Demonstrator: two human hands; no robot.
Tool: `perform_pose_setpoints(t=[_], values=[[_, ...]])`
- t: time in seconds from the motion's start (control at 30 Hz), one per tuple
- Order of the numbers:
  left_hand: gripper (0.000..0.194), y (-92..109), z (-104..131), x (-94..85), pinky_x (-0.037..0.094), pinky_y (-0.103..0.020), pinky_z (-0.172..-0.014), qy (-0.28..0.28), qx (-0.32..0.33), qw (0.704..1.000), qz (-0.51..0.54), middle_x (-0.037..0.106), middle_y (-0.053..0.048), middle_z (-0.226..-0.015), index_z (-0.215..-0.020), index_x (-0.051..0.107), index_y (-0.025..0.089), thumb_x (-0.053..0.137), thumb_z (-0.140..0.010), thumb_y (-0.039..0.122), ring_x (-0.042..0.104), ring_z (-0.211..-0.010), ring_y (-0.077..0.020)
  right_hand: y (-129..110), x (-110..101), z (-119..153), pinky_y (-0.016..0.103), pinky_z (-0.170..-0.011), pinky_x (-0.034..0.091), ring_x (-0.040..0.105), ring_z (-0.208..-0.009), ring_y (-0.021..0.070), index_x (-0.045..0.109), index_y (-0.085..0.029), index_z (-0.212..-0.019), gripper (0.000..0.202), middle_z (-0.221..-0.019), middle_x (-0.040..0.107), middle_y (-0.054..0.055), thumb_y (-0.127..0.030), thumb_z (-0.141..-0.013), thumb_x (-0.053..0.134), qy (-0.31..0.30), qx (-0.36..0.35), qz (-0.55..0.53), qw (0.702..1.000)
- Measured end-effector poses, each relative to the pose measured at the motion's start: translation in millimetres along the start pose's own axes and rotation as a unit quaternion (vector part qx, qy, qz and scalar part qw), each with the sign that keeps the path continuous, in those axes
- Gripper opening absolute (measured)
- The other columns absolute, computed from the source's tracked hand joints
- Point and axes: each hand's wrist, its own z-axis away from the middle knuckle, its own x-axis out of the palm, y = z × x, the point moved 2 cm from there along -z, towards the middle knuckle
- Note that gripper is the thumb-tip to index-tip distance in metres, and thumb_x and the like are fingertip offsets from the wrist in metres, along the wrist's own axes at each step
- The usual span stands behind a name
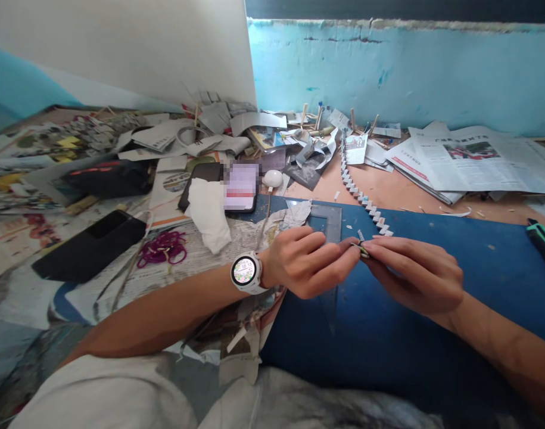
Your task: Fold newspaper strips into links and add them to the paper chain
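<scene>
Over a blue cutting mat (433, 369), my left hand (305, 262) and my right hand (417, 275) meet fingertip to fingertip. Both are closed, pinching a small folded strip (364, 252) with yellowish-green and dark edges; the fingers cover most of it. A zigzag chain of folded paper (359, 195) runs from the back of the table to just behind my right fingers. Whether the strip joins the chain cannot be seen. Beside my left hand, a clear ruler-like plastic frame (333, 223) lies flat on the mat, partly covered by the hand.
Newspapers (469, 152) lie at the back right, and a black-and-green cutter (542, 235) rests at the right edge. Leftward are a lit phone (242, 187), a white round charger (273, 179), white tissue (208, 214), purple cord (162, 249) and a black power bank-like block (91, 244).
</scene>
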Motion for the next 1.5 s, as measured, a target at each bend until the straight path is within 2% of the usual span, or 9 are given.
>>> perform_pose_setpoints(t=[0.23,0.37,0.5,0.7,0.83,1.1,1.2,1.4,1.5], values=[[0.015,2.1,3.9,0.6,0.029,-0.027,-0.043,-0.006,-0.01,1.0,0.017,0.055,0.005,-0.055,-0.103,0.067,0.006,0.054,-0.099,0.012,0.043,-0.045,-0.0086,-1.8,-0.9,-0.4,0.02,-0.093,0.062,0.078,-0.092,0.0148,0.075,-0.011,-0.111,0.033,-0.101,0.082,0.009,-0.006,-0.08,0.085,-0.009,0.005,0.0,1.0],[0.014,4.2,12.0,6.7,0.029,-0.028,-0.045,-0.037,-0.02,0.999,0.012,0.059,0.005,-0.06,-0.104,0.063,0.008,0.064,-0.094,0.018,0.043,-0.046,-0.0087,-2.5,0.5,-0.7,0.022,-0.093,0.063,0.078,-0.093,0.0161,0.074,-0.009,-0.114,0.034,-0.101,0.081,0.01,-0.005,-0.081,0.083,-0.028,-0.009,-0.009,1.0],[0.017,5.3,13.0,10.5,0.029,-0.029,-0.046,-0.056,-0.029,0.998,0.006,0.061,0.004,-0.06,-0.093,0.06,0.011,0.071,-0.089,0.024,0.045,-0.047,-0.0104,-2.1,4.0,1.3,0.03,-0.095,0.064,0.078,-0.095,0.0195,0.072,-0.007,-0.119,0.038,-0.103,0.08,0.012,-0.005,-0.083,0.082,-0.064,-0.024,-0.033,0.997],[0.022,3.7,11.8,10.1,0.035,-0.029,-0.049,-0.077,-0.049,0.995,0.046,0.063,0.005,-0.063,-0.104,0.062,0.008,0.068,-0.093,0.027,0.052,-0.05,-0.0106,-0.5,4.4,4.5,0.027,-0.086,0.065,0.078,-0.092,0.0184,0.072,-0.011,-0.119,0.035,-0.102,0.081,0.011,-0.008,-0.085,0.08,-0.052,-0.005,-0.012,0.999],[0.017,2.5,14.7,11.4,0.036,-0.028,-0.051,-0.102,-0.073,0.988,0.088,0.063,0.005,-0.063,-0.1,0.061,0.012,0.066,-0.095,0.028,0.054,-0.051,-0.0103,-2.4,5.2,4.8,0.028,-0.089,0.065,0.078,-0.094,0.0193,0.071,-0.011,-0.121,0.036,-0.102,0.081,0.011,-0.008,-0.086,0.079,-0.063,-0.014,-0.025,0.998],[0.007,6.5,11.0,8.6,0.028,-0.029,-0.049,-0.08,-0.043,0.996,0.016,0.059,0.005,-0.059,-0.096,0.059,0.011,0.063,-0.096,0.017,0.046,-0.048,-0.0101,-5.4,4.6,1.2,0.026,-0.082,0.067,0.079,-0.089,0.0175,0.071,-0.015,-0.122,0.035,-0.101,0.081,0.008,-0.009,-0.088,0.078,-0.042,-0.004,-0.023,0.999],[0.014,7.3,10.3,7.3,0.029,-0.028,-0.049,-0.072,-0.037,0.997,0.013,0.061,0.005,-0.061,-0.102,0.062,0.008,0.065,-0.094,0.019,0.047,-0.049,-0.0094,-4.8,4.6,1.2,0.027,-0.081,0.068,0.079,-0.088,0.0172,0.069,-0.018,-0.127,0.038,-0.102,0.081,0.006,-0.01,-0.09,0.075,-0.04,0.005,-0.017,0.999],[0.008,7.8,10.8,6.8,0.031,-0.03,-0.05,-0.084,-0.043,0.995,0.027,0.063,0.003,-0.061,-0.094,0.06,0.011,0.066,-0.092,0.017,0.049,-0.05,-0.0113,-5.2,4.4,1.1,0.028,-0.084,0.067,0.079,-0.093,0.0191,0.068,-0.012,-0.125,0.039,-0.101,0.08,0.011,-0.007,-0.088,0.076,-0.058,-0.019,-0.042,0.997],[0.009,7.9,10.3,6.6,0.031,-0.029,-0.05,-0.078,-0.038,0.996,0.025,0.063,0.003,-0.062,-0.096,0.061,0.01,0.065,-0.093,0.017,0.049,-0.05,-0.0109,-5.2,3.9,1.0,0.027,-0.085,0.067,0.079,-0.093,0.0183,0.068,-0.013,-0.127,0.039,-0.102,0.081,0.011,-0.007,-0.089,0.075,-0.052,-0.017,-0.035,0.998]])
